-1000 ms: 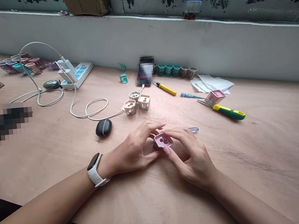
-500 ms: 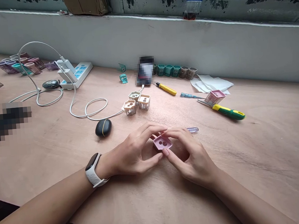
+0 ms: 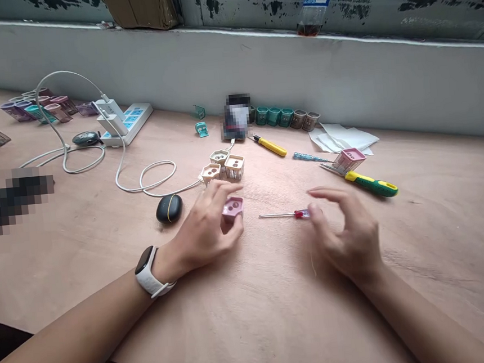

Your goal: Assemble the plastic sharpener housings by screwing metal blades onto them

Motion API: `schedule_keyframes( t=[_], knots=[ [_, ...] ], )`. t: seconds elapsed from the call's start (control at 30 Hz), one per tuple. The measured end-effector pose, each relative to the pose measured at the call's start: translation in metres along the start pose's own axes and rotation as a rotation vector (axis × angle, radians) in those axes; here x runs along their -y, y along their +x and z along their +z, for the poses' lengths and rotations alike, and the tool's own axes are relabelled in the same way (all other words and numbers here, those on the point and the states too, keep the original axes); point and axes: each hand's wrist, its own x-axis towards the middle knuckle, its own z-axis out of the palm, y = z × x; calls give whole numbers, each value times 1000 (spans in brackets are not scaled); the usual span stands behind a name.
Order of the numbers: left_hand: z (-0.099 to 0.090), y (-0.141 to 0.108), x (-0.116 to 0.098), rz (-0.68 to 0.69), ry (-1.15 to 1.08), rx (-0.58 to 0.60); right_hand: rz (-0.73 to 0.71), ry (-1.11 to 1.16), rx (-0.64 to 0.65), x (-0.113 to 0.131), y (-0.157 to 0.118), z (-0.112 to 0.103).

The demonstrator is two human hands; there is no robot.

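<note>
Between the thumb and fingers of my left hand [image 3: 205, 224] is a small pink piece with round holes [image 3: 232, 207], close to the cream pieces [image 3: 234, 167]. My right hand [image 3: 350, 231] has its fingers apart and holds nothing. Beside its fingertips lies a thin screwdriver with a red and clear handle [image 3: 299, 214], its shaft pointing left. Farther right, another pink piece [image 3: 349, 159] rests by a green and yellow tool [image 3: 371, 183].
A black case [image 3: 169, 209] sits left of my left hand. White cables run from a power strip [image 3: 129, 123]. Behind lie a yellow knife [image 3: 270, 145], a blue-handled tool [image 3: 309, 157], white papers [image 3: 342, 137] and green containers [image 3: 274, 116].
My left hand has moved left and back with the pink piece. My right hand has let go of it and moved right, opening and uncovering the screwdriver.
</note>
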Motion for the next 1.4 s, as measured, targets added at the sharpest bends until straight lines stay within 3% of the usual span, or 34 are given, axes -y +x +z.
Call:
schedule_keyframes(
  t=[0.07, 0.13, 0.3, 0.43, 0.57, 0.67, 0.73, 0.87, 1.03, 1.17, 1.4],
  knots=[
    [2, 1, 6, -95, 98, -64, 81, -155, -112, -24, 5, -7],
    [3, 1, 12, -152, 212, -121, 191, -315, -139, -50, 9, -17],
    [3, 0, 18, -172, 430, -207, 520, -592, 24, -105, 8, -39],
    [3, 0, 17, -144, 419, -229, 440, -499, 173, -129, 4, -44],
    [3, 0, 14, -125, 364, -246, 247, -362, 228, -121, 7, -39],
    [3, 0, 12, -97, 331, -263, 153, -303, 142, -104, 11, -37],
    [2, 0, 12, -80, 307, -270, 189, -300, -16, -96, 13, -38],
    [2, 0, 12, -62, 262, -270, 401, -267, -374, -94, 16, -48],
    [3, 0, 9, -49, 243, -258, 507, -99, -600, -105, 21, -59],
    [2, 1, 6, -17, 222, -252, 532, -158, -552, -103, 21, -61],
    [1, 2, 1, 32, 180, -237, 484, -519, -429, -92, 24, -62]
  ],
)
